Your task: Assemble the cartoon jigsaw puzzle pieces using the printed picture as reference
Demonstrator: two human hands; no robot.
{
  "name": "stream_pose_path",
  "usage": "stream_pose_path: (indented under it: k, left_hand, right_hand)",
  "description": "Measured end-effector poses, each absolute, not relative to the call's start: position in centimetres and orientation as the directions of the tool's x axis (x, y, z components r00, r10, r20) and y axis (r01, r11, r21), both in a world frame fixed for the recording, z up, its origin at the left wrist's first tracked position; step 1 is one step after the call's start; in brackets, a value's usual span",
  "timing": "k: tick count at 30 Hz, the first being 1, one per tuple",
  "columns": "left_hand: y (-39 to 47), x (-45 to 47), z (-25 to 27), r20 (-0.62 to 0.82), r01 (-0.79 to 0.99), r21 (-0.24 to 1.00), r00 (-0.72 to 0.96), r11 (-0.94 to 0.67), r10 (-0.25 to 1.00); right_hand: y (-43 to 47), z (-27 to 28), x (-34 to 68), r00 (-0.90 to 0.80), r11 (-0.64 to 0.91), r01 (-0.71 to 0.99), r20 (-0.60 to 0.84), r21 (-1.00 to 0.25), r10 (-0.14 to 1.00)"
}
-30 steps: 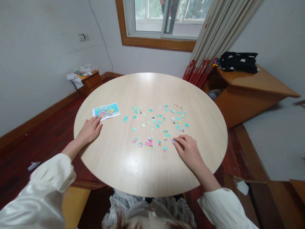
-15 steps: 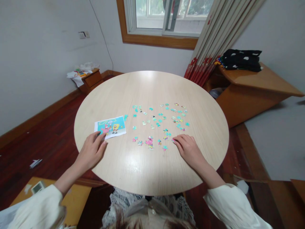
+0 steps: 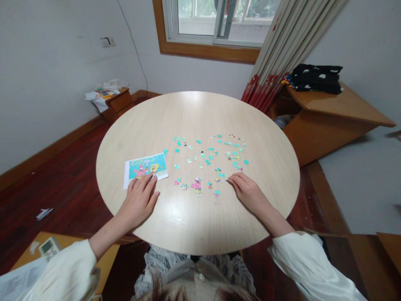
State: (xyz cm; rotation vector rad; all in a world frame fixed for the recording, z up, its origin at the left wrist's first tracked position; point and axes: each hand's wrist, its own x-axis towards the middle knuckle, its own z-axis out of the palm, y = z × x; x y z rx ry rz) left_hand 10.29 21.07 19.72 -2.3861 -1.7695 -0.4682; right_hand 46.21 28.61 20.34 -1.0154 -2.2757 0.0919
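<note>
My left hand (image 3: 140,198) lies with its fingers stretched over the lower edge of a printed cartoon picture (image 3: 160,161), covering part of it. On the right, my right hand (image 3: 249,190) is closed in a pinch on a small puzzle piece (image 3: 227,180), of which only a thin edge shows. Between the hands sits a small joined cluster of pink puzzle pieces (image 3: 197,185). Close around it are a pink and teal piece (image 3: 216,193), a brown piece (image 3: 209,185) and a white and teal piece (image 3: 184,187).
Many loose puzzle pieces (image 3: 202,152) are spread over the middle of the round table (image 3: 194,225). Behind it is a window with a curtain (image 3: 272,58). A wooden cabinet (image 3: 328,121) with dark cloth (image 3: 318,78) stands at the right, a small drawer unit (image 3: 120,102) at the back left.
My left hand has slid right, from the picture's lower left corner to its lower middle, and the picture has shifted slightly. The right hand keeps its pinch, with the piece now turned edge-on.
</note>
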Motion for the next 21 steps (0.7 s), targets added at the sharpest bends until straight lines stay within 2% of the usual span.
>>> stream_pose_path:
  k: [3, 7, 10, 15, 18, 21]
  left_hand:
    - [20.4, 10.8, 20.4, 0.355, 0.937, 0.104, 0.278, -0.334, 0.893]
    - [19.6, 13.2, 21.5, 0.389, 0.879, 0.2, 0.334, -0.433, 0.858]
    - [19.5, 15.9, 21.9, 0.362, 0.817, 0.23, 0.432, -0.528, 0.826]
    - [20.0, 19.3, 21.5, 0.236, 0.76, 0.183, 0.581, -0.623, 0.779]
    - [20.3, 19.9, 21.0, 0.187, 0.757, 0.169, 0.605, -0.632, 0.774]
    - [20.4, 20.0, 20.7, 0.163, 0.761, 0.168, 0.605, -0.626, 0.779]
  right_hand:
    - [28.5, 20.9, 45.9, -0.486, 0.704, 0.634, 0.543, -0.319, 0.684]
    - [27.5, 21.8, 44.2, -0.465, 0.714, 0.599, 0.568, -0.364, 0.679]
    - [26.9, 21.8, 42.2, -0.542, 0.756, 0.542, 0.534, -0.369, 0.649]
    - [27.4, 20.7, 40.3, -0.645, 0.82, 0.527, 0.522, -0.224, 0.557]
    - [27.6, 20.3, 40.2, -0.682, 0.844, 0.517, 0.528, -0.14, 0.505]
    - [27.6, 20.2, 40.3, -0.697, 0.86, 0.497, 0.536, -0.117, 0.476]
